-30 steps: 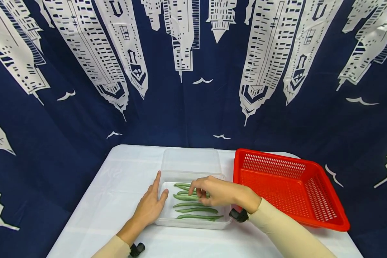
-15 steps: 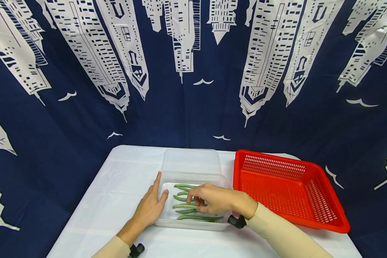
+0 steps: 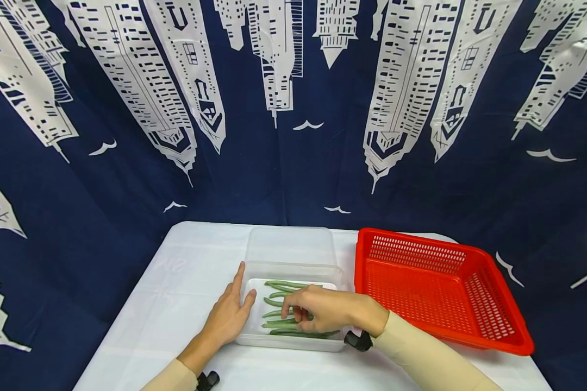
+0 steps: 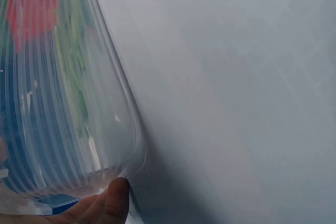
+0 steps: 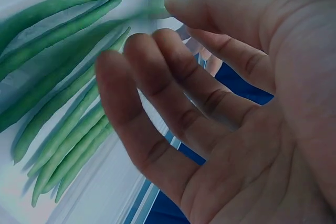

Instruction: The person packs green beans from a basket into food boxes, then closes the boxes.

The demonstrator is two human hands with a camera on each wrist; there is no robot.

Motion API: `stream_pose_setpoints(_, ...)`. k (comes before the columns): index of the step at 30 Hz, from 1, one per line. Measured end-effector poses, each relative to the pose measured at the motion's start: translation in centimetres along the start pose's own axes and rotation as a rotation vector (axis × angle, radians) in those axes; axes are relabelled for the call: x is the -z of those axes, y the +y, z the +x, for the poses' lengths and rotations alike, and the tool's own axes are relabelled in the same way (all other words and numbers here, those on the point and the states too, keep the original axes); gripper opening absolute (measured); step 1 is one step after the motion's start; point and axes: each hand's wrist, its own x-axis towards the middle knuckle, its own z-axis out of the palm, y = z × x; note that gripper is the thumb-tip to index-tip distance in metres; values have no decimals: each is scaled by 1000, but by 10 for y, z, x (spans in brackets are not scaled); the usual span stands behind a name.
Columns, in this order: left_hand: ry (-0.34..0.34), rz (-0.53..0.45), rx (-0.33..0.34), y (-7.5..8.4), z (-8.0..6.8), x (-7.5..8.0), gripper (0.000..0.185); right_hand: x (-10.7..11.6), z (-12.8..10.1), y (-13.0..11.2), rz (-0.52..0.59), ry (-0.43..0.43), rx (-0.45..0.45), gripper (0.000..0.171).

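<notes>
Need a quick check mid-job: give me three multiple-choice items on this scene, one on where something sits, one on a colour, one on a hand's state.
1. The perforated plastic basket sits where, relative to the clear plastic container?
A. On its right
B. On its left
C. Inside it

2. What colour is the basket?
A. Blue
B. Red
C. Yellow

3. What is the right hand doing?
A. Resting in the basket
B. Gripping the table edge
C. Reaching among the long green beans, fingers loosely curled

Answers: 1 A, head view shows it rightward; 2 B, plainly red; 3 C, wrist view shows nothing gripped.
</notes>
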Motion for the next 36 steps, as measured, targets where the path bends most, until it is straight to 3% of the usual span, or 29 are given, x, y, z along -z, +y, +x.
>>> stream_pose_setpoints(14,-21,12,12,4,3,4,81,16,-12,7,68,61,-37,31)
stream_pose_setpoints(24,-38,4,23,6,5,13,78,35,-19,28,73,206,-107,31)
stream_pose_setpoints(29,-34,-33,32,10,18,25,68,50,-21,44,42,284,-163,35)
stream_pose_setpoints(36,-74,-68,44,14,50,39,72,69,-22,66,52,361,-266,36)
